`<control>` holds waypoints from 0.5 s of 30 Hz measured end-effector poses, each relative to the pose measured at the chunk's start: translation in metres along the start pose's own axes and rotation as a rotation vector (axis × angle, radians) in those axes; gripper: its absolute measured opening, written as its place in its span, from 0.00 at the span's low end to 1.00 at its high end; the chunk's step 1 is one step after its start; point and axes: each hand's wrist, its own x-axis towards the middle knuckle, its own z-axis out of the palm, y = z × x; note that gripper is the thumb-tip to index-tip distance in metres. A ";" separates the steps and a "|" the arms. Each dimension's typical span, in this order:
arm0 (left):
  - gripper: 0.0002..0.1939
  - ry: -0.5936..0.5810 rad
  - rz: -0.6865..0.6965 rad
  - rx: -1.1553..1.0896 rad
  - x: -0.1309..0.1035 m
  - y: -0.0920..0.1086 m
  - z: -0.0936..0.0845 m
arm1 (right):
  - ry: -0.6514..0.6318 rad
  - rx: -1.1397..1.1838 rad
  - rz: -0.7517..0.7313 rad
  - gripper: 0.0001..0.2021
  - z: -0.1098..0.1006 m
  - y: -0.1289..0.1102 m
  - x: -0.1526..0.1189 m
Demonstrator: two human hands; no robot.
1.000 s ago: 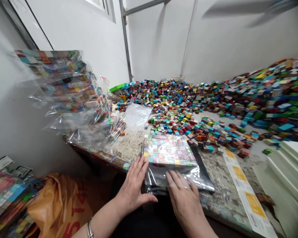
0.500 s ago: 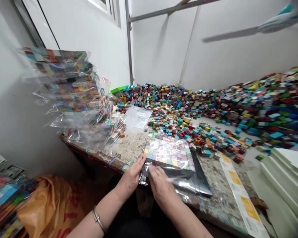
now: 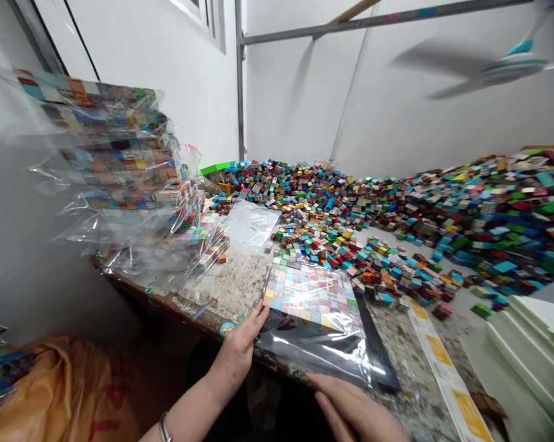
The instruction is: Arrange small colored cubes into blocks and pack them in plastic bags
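Your left hand (image 3: pixel 237 344) angles forward, fingertips against 1 bagged block pack (image 3: pixel 311 298), grip unclear; your right hand (image 3: pixel 353 402) points leftward, fingers unfurled.

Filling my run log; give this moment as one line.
clear bag of blocks: over black board; left hand: at bag's left edge; right hand: near bag's front edge; loose blocks: heaped beyond

A clear plastic bag of square multicoloured blocks (image 3: pixel 311 291) lies on the flat black board (image 3: pixel 378 350), tall stack of clear-bagged multicoloured blocks (image 3: pixel 124 161) off left, loose multicoloured cubes (image 3: pixel 320 218) heaped behind, white-and-orange paper strip (image 3: pixel 437 350) over right!
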 end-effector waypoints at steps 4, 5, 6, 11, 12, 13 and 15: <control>0.37 0.029 0.000 0.001 0.000 0.001 0.002 | 0.103 -0.118 0.179 0.17 -0.040 0.010 0.061; 0.37 0.034 0.009 0.000 0.000 0.000 0.002 | 0.088 -0.199 0.262 0.20 -0.034 0.022 0.072; 0.37 0.032 0.017 0.002 0.000 0.000 0.002 | 0.039 -0.290 0.312 0.23 -0.022 0.036 0.079; 0.34 0.009 0.066 0.017 -0.001 -0.004 0.000 | -0.319 -0.406 0.293 0.24 0.052 0.101 0.065; 0.33 0.011 0.059 0.021 -0.001 -0.003 0.000 | -0.347 -0.416 0.277 0.24 0.056 0.104 0.057; 0.32 0.022 0.037 0.028 -0.002 -0.002 0.000 | -0.340 -0.419 0.264 0.24 0.055 0.104 0.048; 0.27 0.072 -0.064 0.058 -0.002 0.004 -0.001 | -0.293 -0.428 0.250 0.25 0.045 0.093 0.034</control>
